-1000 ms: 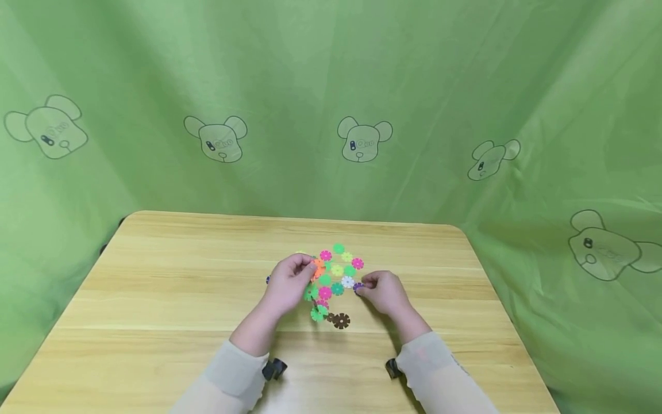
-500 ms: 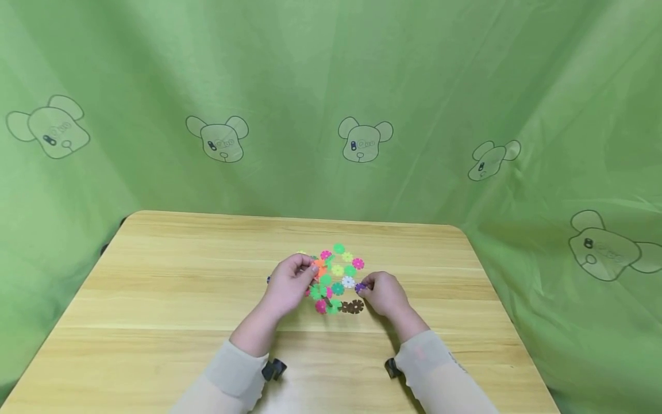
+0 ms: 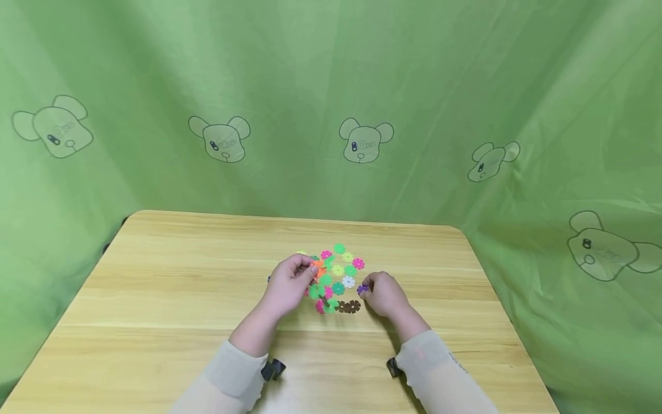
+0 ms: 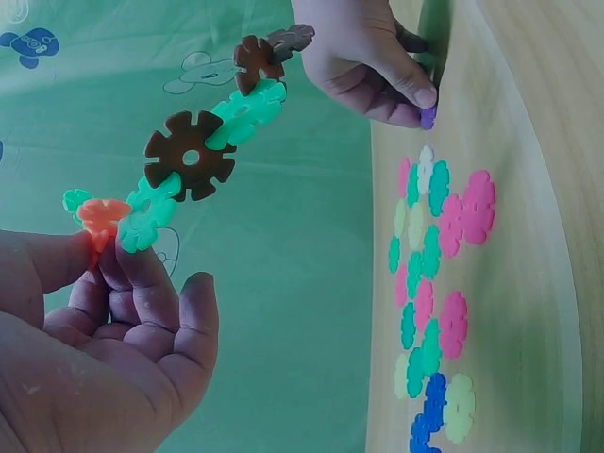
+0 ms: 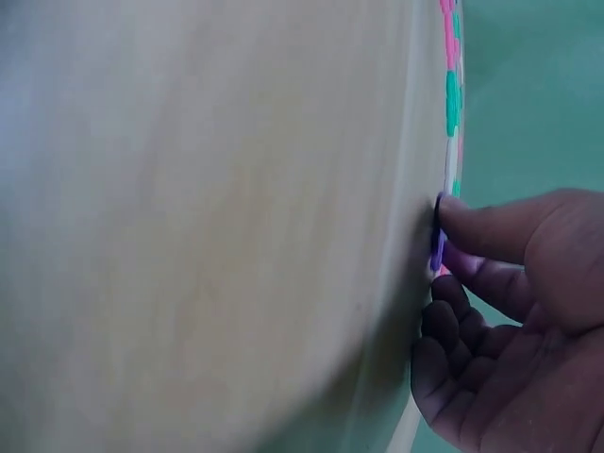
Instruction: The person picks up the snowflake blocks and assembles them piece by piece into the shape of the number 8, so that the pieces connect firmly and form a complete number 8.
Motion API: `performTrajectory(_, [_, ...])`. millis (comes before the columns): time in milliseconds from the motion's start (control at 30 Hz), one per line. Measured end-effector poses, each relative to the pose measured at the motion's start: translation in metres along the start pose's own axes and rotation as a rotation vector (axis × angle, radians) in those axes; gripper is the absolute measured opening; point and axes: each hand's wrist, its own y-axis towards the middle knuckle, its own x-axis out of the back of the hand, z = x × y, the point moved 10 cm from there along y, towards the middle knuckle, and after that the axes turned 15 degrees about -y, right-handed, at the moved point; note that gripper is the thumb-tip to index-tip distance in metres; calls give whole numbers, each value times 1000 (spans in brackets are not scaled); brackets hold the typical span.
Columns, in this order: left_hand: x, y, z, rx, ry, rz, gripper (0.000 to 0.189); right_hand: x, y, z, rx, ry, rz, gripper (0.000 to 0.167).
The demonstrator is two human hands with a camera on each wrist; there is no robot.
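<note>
Between left thumb and fingertips, my left hand (image 3: 288,286) pinches an orange snowflake disc (image 4: 102,213). Green and brown discs link on from it into a chain, raised above the table; a large brown disc (image 4: 168,156) sits mid-chain and two brown ones (image 3: 354,306) form its far end. Low at the tabletop, my right hand (image 3: 385,294) pinches a purple snowflake disc (image 5: 437,236) by its edge. Just left of that disc lies a white disc (image 3: 349,282), with a small gap between them in the head view.
Several pink, green, yellow and blue discs lie flat on the wooden table (image 3: 181,276), partly under the chain and left hand in the head view. A pink disc (image 4: 479,206) and a blue disc (image 4: 434,401) show in the left wrist view. A green curtain (image 3: 289,69) surrounds the table.
The chain's brown end has swung up and to the right. My right hand has drawn the purple disc slightly right, away from the white one. The left hand stays nearly still.
</note>
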Motion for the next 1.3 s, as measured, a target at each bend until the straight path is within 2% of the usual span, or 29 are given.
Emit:
performTrajectory(167, [1,1,1,2,-8,4,11,1,-2,-2,-5,103,9,16])
performTrajectory(267, [1,0,0,-6,-10,3,11,10,-5,-2,-10,229,-22,14])
performTrajectory(400, [1,-2,-3,-32,9,-6,12,39,-13,12,40,444,-103,11])
performTrajectory(533, [-1,-3,-6,-70,36,-5,11,76,-26,37,149,627,-187,15])
performTrajectory(667, [-4,-3,-7,-92,68,7,9,101,-40,55,244,758,-255,16])
performTrajectory(767, [-6,-3,-7,-100,83,11,9,114,-49,64,288,784,-298,14])
performTrajectory(900, [-6,-3,-7,-109,88,15,8,123,-56,73,305,768,-328,13])
performTrajectory(1133, [-9,-5,-8,-126,104,46,7,123,-59,78,330,730,-348,12])
performTrajectory(1300, [-10,-5,-9,-131,99,35,7,121,-60,80,333,729,-355,9])
